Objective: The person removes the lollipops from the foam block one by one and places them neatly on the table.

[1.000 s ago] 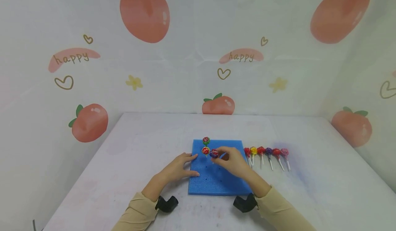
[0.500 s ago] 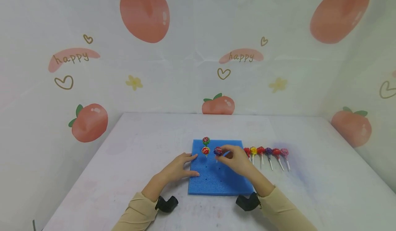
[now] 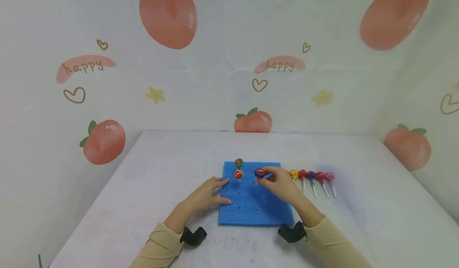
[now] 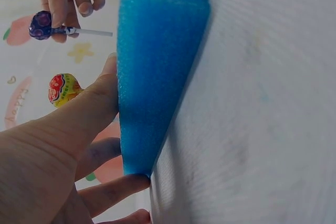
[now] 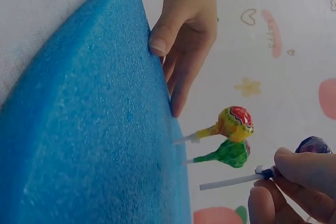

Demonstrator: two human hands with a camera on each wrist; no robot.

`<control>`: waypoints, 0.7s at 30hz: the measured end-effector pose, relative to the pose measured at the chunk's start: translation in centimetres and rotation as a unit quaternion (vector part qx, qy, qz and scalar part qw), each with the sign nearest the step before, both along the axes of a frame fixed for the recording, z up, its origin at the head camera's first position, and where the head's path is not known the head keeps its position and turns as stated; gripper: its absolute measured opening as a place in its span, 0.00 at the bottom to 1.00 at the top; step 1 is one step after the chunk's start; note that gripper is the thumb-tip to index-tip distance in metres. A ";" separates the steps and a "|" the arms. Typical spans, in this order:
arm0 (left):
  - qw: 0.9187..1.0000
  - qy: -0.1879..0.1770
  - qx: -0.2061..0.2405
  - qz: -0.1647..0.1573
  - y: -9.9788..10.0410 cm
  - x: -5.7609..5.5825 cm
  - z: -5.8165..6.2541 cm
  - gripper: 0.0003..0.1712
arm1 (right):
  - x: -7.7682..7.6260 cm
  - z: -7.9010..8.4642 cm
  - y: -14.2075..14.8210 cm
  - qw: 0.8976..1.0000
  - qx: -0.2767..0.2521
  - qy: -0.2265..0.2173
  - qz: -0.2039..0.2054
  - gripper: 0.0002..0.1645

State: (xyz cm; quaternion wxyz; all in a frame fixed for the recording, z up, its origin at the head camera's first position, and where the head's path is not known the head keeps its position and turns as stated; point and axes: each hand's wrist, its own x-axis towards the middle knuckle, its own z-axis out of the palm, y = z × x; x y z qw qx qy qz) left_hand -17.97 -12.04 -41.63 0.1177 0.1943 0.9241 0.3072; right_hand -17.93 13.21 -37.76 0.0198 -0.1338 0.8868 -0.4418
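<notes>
The purple-wrapped lollipop (image 3: pixel 259 172) is held in the air over the far part of the blue foam board (image 3: pixel 247 217), to the person's right of two lollipops that stand in it. The likeliest trouble, I judge, is the white stick (image 5: pixel 227 183) meeting solid foam instead of one of the small dark holes (image 3: pixel 239 193): its tip looks apart from the surface, and the hand above may hide the spot from the eye. A hard push on a missed hole could bend the stick or let it slip in the pinch, since the fingers hold high, near the head.

The head is uppermost and the stick points down at the board; its long axis runs close to upright, roughly in line with the standing sticks, with perhaps a slight lean.

The right hand (image 3: pixel 281 185) pinches the lollipop between thumb and fingers just below the head. The left hand (image 3: pixel 205 194) grasps nothing; its thumb and fingers rest, spread, along the board's left edge. If that contact is light, the board could slide under a push.

The green lollipop (image 3: pixel 239 163) and the red-and-yellow lollipop (image 3: pixel 238 174) stand close by and could be knocked by a sideways swing. Beyond the board's right edge, a row of further lollipops (image 3: pixel 311 176) lies on the white table (image 3: pixel 172 156), its nearest one mostly hidden by the right hand
</notes>
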 end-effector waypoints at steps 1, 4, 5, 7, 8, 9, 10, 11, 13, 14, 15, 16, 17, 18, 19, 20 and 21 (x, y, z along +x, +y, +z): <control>1.000 -0.001 0.000 0.001 0.0 0.0 0.0 0.43 | 0.0 0.0 0.1 1.000 0.000 0.000 -0.002 0.14; 1.000 -0.003 0.002 0.004 0.0 0.0 0.0 0.43 | -0.1 0.0 0.4 1.000 -0.001 0.000 -0.004 0.15; 1.000 -0.004 0.002 0.004 0.1 0.0 0.0 0.43 | -0.2 0.0 0.5 1.000 -0.001 -0.002 -0.007 0.15; 1.000 -0.004 0.003 0.006 0.1 0.0 0.0 0.43 | -0.2 0.0 0.6 1.000 -0.002 -0.003 -0.011 0.15; 1.000 -0.004 0.002 0.006 0.1 0.0 0.1 0.43 | -0.3 0.0 0.6 1.000 -0.003 -0.002 -0.011 0.15; 1.000 -0.004 0.001 0.007 0.1 0.0 0.1 0.43 | -0.3 0.0 0.7 1.000 0.000 0.001 -0.012 0.15; 1.000 -0.003 0.001 0.007 0.1 0.0 0.1 0.43 | -0.3 0.0 0.7 1.000 0.000 0.002 -0.013 0.15; 1.000 -0.003 0.000 0.007 0.1 0.0 0.1 0.43 | -0.3 0.0 0.8 1.000 0.001 0.003 -0.013 0.15; 1.000 -0.003 0.001 0.007 0.1 0.1 0.1 0.43 | -0.3 0.0 1.0 1.000 0.002 0.005 -0.015 0.15; 1.000 -0.004 0.001 0.007 0.1 0.1 0.1 0.43 | -0.3 0.0 1.1 1.000 0.003 0.006 -0.018 0.16; 1.000 -0.004 0.001 0.007 0.1 0.1 0.1 0.43 | -0.3 0.0 1.2 1.000 0.006 0.006 -0.020 0.16; 1.000 -0.004 0.002 0.007 0.1 0.1 0.1 0.43 | -0.3 0.0 1.3 1.000 0.005 0.004 -0.025 0.16; 1.000 -0.005 0.003 0.006 0.0 0.1 0.1 0.43 | -0.3 0.0 1.5 1.000 0.007 0.004 -0.027 0.16; 1.000 -0.004 0.002 0.004 0.0 0.1 0.1 0.43 | -0.3 0.0 1.6 1.000 0.007 0.005 -0.030 0.15; 1.000 -0.002 0.001 0.003 0.0 0.1 0.1 0.43 | -0.3 0.0 1.8 0.999 0.007 0.008 -0.032 0.15; 1.000 -0.001 0.001 0.001 0.0 0.1 0.1 0.43 | -0.3 0.0 1.9 0.999 0.009 0.012 -0.036 0.14; 1.000 0.001 0.000 -0.001 0.0 0.1 0.1 0.43 | -0.3 -0.1 2.1 0.999 0.010 0.018 -0.035 0.14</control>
